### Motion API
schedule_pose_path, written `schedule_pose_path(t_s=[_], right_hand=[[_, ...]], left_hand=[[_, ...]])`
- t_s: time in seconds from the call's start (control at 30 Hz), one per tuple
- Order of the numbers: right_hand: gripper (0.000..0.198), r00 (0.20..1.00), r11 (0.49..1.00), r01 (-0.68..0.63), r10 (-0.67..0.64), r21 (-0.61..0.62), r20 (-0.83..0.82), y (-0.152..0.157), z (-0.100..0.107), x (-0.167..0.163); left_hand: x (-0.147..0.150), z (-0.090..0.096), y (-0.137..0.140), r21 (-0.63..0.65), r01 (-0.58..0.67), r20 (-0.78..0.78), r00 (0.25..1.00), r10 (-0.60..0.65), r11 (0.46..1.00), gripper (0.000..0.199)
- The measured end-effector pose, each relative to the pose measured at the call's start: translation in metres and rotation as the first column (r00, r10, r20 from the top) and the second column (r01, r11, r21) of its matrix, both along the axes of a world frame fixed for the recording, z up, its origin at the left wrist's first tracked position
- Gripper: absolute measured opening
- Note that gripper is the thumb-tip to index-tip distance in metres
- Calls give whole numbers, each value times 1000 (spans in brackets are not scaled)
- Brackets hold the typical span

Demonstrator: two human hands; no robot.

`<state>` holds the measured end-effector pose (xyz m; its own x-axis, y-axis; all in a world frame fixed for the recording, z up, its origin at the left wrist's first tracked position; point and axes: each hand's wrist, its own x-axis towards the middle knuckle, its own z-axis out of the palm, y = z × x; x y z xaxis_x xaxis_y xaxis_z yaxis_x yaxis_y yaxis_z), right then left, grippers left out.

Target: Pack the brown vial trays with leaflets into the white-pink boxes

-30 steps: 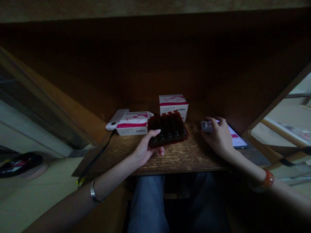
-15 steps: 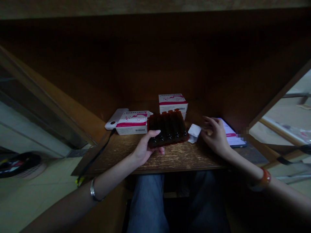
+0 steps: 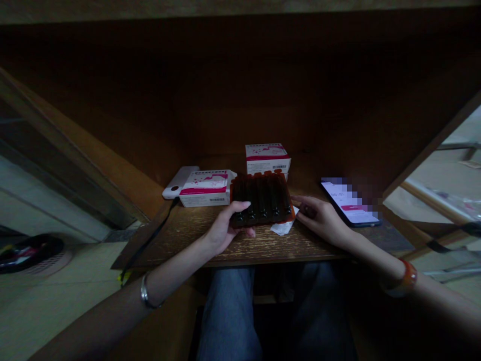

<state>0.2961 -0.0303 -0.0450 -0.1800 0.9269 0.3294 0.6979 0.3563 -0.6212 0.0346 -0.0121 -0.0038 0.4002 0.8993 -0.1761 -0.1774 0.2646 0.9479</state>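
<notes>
My left hand (image 3: 222, 228) holds a joined strip of dark brown plastic ampoules (image 3: 261, 198), thumb on top and fingers underneath. The strip is tilted above the front of the wooden shelf. A crumpled white paper (image 3: 282, 227) shows beneath its lower right corner. My right hand (image 3: 323, 218) is at the strip's right edge, its bent fingers closed at the paper's corner; the exact fingertip contact is partly hidden. Left of the strip lies a white and pink box (image 3: 206, 189). Behind it, another white and pink box (image 3: 267, 156) rests on something white, mostly hidden.
A lit phone (image 3: 351, 205) lies right of my right hand. At the left, a white device (image 3: 176, 183) has a black strap (image 3: 156, 233) hanging over the shelf edge. Wooden panels enclose the sides and top. A lined basket (image 3: 48, 260) stands on the floor at left.
My right hand has moved left, from beside the phone to the strip's right edge. The white paper has shifted left and nearer, partly under the strip. The left hand keeps its hold.
</notes>
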Motion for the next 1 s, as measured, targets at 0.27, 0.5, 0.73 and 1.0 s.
schedule_pose_path(t_s=[0.27, 0.5, 0.73, 1.0], right_hand=[[36, 971, 979, 183, -194, -92, -140, -10, 4, -14], [57, 772, 975, 52, -177, -217, -611, -19, 10, -28], [58, 594, 952, -203, -64, -227, -802, -16, 2, -29], [59, 542, 917, -353, 41, -184, -839, -19, 8, -27]], left_hand=[[0, -1, -3, 37, 48, -4, 999, -48, 998, 35], [1, -1, -2, 42, 50, -12, 999, -50, 998, 36], [3, 1, -2, 43, 37, -5, 999, -37, 998, 35], [4, -4, 1, 38, 12, -11, 1000, -12, 999, 34]])
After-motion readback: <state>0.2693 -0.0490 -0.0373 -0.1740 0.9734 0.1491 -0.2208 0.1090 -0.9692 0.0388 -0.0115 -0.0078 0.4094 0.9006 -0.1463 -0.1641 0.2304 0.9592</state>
